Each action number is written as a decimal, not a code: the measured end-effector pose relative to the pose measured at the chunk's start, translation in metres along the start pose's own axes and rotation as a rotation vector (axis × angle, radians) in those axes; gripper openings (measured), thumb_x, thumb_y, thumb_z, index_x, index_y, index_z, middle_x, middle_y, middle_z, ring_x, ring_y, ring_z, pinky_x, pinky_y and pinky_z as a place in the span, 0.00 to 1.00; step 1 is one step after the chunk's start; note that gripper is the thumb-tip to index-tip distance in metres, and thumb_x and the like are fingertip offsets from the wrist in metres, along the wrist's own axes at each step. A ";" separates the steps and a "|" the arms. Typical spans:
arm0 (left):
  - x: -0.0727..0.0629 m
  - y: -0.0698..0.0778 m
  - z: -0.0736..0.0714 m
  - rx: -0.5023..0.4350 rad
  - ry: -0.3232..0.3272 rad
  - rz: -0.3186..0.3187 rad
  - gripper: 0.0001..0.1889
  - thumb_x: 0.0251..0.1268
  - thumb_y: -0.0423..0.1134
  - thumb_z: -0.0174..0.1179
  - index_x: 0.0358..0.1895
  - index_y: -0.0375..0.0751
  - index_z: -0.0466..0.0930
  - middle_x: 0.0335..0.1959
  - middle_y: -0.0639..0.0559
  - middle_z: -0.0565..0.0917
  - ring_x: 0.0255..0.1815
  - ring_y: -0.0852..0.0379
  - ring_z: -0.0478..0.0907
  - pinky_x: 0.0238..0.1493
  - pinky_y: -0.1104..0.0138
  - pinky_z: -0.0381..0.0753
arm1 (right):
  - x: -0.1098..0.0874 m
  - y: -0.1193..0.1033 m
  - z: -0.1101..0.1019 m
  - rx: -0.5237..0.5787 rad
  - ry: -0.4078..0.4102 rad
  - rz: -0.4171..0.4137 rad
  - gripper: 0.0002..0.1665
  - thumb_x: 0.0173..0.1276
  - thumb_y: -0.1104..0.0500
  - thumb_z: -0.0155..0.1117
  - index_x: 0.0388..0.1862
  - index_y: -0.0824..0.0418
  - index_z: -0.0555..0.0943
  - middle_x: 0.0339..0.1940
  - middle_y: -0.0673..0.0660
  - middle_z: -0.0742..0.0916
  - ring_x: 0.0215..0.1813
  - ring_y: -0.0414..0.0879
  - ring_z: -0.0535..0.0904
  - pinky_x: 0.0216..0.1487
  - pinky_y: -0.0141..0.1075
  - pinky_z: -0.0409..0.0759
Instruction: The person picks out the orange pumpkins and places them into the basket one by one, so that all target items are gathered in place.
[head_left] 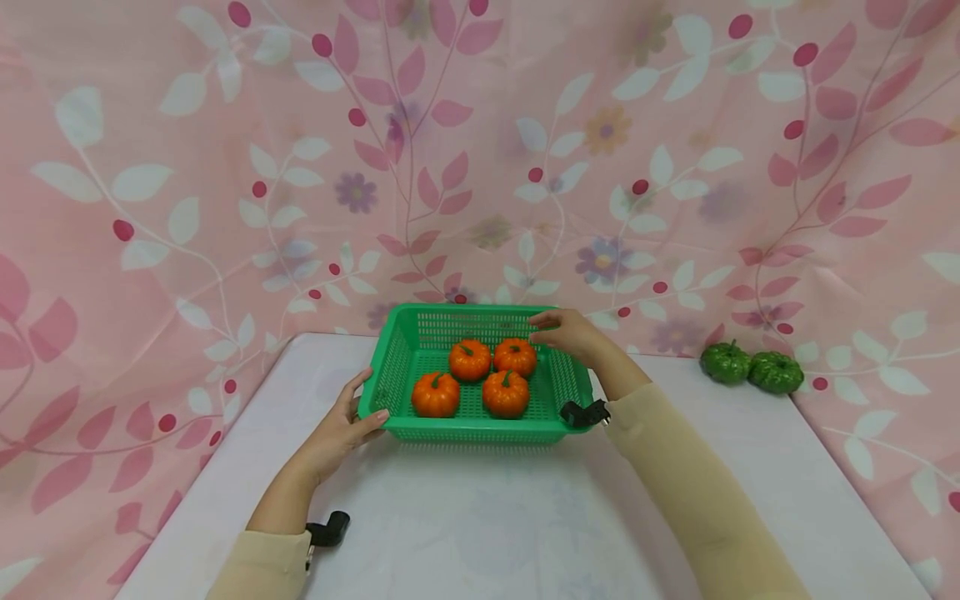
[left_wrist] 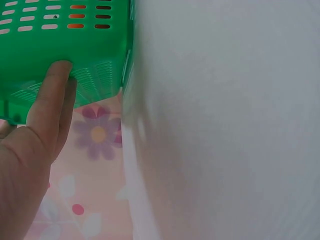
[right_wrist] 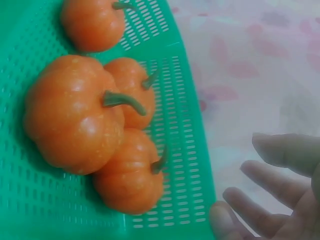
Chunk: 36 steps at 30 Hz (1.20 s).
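A green plastic basket [head_left: 480, 425] with slotted walls stands on the table, holding several orange pumpkins [head_left: 506, 394] with green stems. At its front left corner, my left hand [head_left: 337, 433] grips the rim, thumb at the front edge and other fingers along the outside. The left wrist view shows fingers [left_wrist: 50, 105] against the basket's outer wall. My right hand [head_left: 572, 333] hovers by the back right rim, fingers loosely spread and holding nothing. In the right wrist view, the pumpkins [right_wrist: 75, 115] lie close together, beside the relaxed fingers [right_wrist: 270, 182].
Two green pumpkins [head_left: 776, 372] sit side by side at the table's back right edge. A white cloth covers the table [head_left: 480, 517]. Behind it hangs a pink floral curtain [head_left: 480, 167]. A black device [head_left: 327, 529] is on the left wrist, another [head_left: 585, 414] on the right.
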<state>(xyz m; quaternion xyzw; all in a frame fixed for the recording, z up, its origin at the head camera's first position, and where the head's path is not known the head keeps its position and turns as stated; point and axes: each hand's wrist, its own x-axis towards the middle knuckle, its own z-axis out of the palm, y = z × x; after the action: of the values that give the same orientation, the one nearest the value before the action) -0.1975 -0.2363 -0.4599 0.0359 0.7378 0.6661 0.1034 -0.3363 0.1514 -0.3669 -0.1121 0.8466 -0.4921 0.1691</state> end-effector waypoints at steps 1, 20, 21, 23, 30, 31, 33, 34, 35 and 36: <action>0.000 0.000 0.000 0.000 -0.001 0.001 0.48 0.73 0.38 0.61 0.82 0.61 0.34 0.77 0.34 0.52 0.66 0.42 0.71 0.65 0.54 0.73 | -0.003 0.000 -0.001 -0.013 0.003 -0.002 0.29 0.75 0.59 0.62 0.72 0.64 0.71 0.72 0.65 0.71 0.69 0.62 0.71 0.71 0.51 0.69; 0.000 -0.001 -0.001 0.001 -0.003 -0.003 0.47 0.74 0.37 0.59 0.82 0.62 0.33 0.77 0.34 0.52 0.66 0.43 0.71 0.65 0.54 0.74 | -0.046 0.008 -0.009 -0.069 0.045 -0.053 0.28 0.77 0.52 0.59 0.71 0.62 0.73 0.72 0.64 0.71 0.68 0.61 0.70 0.69 0.55 0.69; 0.000 -0.001 -0.001 0.001 -0.002 -0.003 0.47 0.74 0.37 0.59 0.82 0.62 0.33 0.77 0.34 0.52 0.66 0.43 0.71 0.65 0.54 0.74 | -0.048 0.009 -0.010 -0.063 0.049 -0.057 0.28 0.77 0.52 0.59 0.71 0.62 0.73 0.72 0.64 0.71 0.68 0.61 0.70 0.69 0.55 0.69; 0.000 0.000 -0.001 0.003 -0.003 -0.001 0.47 0.74 0.37 0.59 0.82 0.62 0.33 0.77 0.34 0.52 0.66 0.43 0.71 0.65 0.54 0.74 | -0.054 0.010 -0.011 -0.046 0.056 -0.059 0.28 0.77 0.52 0.59 0.71 0.61 0.72 0.72 0.64 0.71 0.69 0.61 0.69 0.69 0.56 0.68; -0.001 0.001 -0.001 0.014 -0.005 0.003 0.47 0.74 0.38 0.60 0.82 0.61 0.33 0.78 0.34 0.51 0.67 0.41 0.71 0.66 0.52 0.73 | -0.073 0.014 -0.016 0.001 0.081 -0.070 0.29 0.77 0.50 0.59 0.72 0.60 0.71 0.73 0.64 0.71 0.71 0.62 0.67 0.71 0.63 0.62; -0.001 0.001 -0.001 0.016 -0.003 0.002 0.47 0.74 0.38 0.59 0.82 0.61 0.33 0.78 0.34 0.51 0.67 0.41 0.71 0.66 0.52 0.72 | -0.075 0.015 -0.016 0.004 0.086 -0.073 0.29 0.77 0.50 0.59 0.72 0.60 0.72 0.72 0.64 0.72 0.71 0.62 0.67 0.71 0.63 0.61; -0.001 0.002 -0.001 0.019 -0.003 0.001 0.47 0.74 0.38 0.59 0.82 0.61 0.33 0.78 0.34 0.51 0.67 0.41 0.70 0.66 0.51 0.72 | -0.081 0.016 -0.018 -0.001 0.097 -0.080 0.29 0.77 0.51 0.59 0.72 0.61 0.71 0.72 0.65 0.73 0.71 0.63 0.68 0.71 0.65 0.61; -0.001 0.002 0.000 0.019 -0.003 0.000 0.47 0.74 0.38 0.59 0.82 0.61 0.33 0.78 0.34 0.51 0.67 0.40 0.70 0.66 0.51 0.72 | -0.083 0.017 -0.018 -0.006 0.104 -0.080 0.29 0.77 0.51 0.59 0.72 0.61 0.71 0.71 0.66 0.73 0.70 0.63 0.68 0.70 0.66 0.61; -0.001 0.002 0.000 0.020 -0.003 0.000 0.47 0.74 0.38 0.59 0.82 0.61 0.33 0.78 0.34 0.50 0.67 0.41 0.71 0.66 0.51 0.72 | -0.086 0.018 -0.019 -0.014 0.110 -0.084 0.29 0.77 0.51 0.58 0.72 0.62 0.71 0.71 0.66 0.74 0.70 0.63 0.68 0.70 0.67 0.61; -0.001 0.002 0.000 0.020 -0.003 0.000 0.47 0.74 0.38 0.59 0.82 0.61 0.33 0.78 0.34 0.50 0.67 0.41 0.71 0.66 0.51 0.72 | -0.088 0.019 -0.020 -0.019 0.115 -0.086 0.30 0.77 0.51 0.58 0.72 0.63 0.71 0.70 0.66 0.74 0.70 0.64 0.68 0.69 0.67 0.61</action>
<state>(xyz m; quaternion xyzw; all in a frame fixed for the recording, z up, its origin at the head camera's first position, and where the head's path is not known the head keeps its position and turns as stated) -0.1971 -0.2364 -0.4582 0.0380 0.7444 0.6585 0.1041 -0.2639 0.2077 -0.3594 -0.1213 0.8540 -0.4964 0.0979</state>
